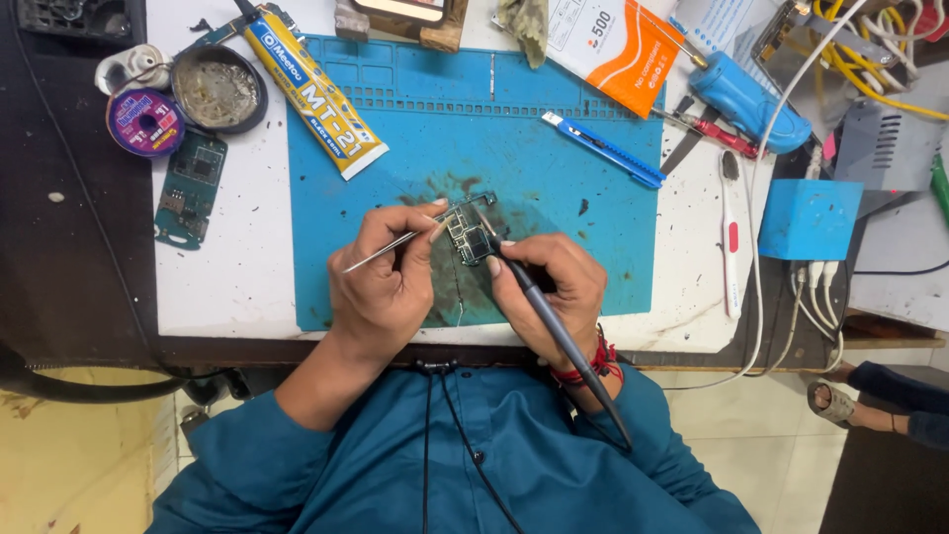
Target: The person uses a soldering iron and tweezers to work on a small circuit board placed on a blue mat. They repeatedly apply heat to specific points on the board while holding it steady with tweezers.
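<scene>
— What's each hand doing?
— The left hand (381,282) pinches tweezers (388,248); the right hand (549,287) grips a soldering iron (554,321).
— And the circuit board (469,235)?
— On the blue mat (554,227), mid-worktop, near the front edge, both tips touching it.

1. A blue work mat (554,168) covers the middle of the white table (247,267); every place below is told from this mat.
2. A yellow glue tube (314,91) lies slanted across its upper left corner.
3. A blue utility knife (603,149) lies on its upper right part.
4. Left of the mat lies a green circuit board (190,188), with a round dark tin (217,89) and a purple solder spool (145,123) above it.
5. Right of the mat lies a white toothbrush (730,232), then a blue box (811,220).
6. Beyond its upper right corner lie an orange-and-white packet (618,44) and a blue hot-air tool (748,101).
</scene>
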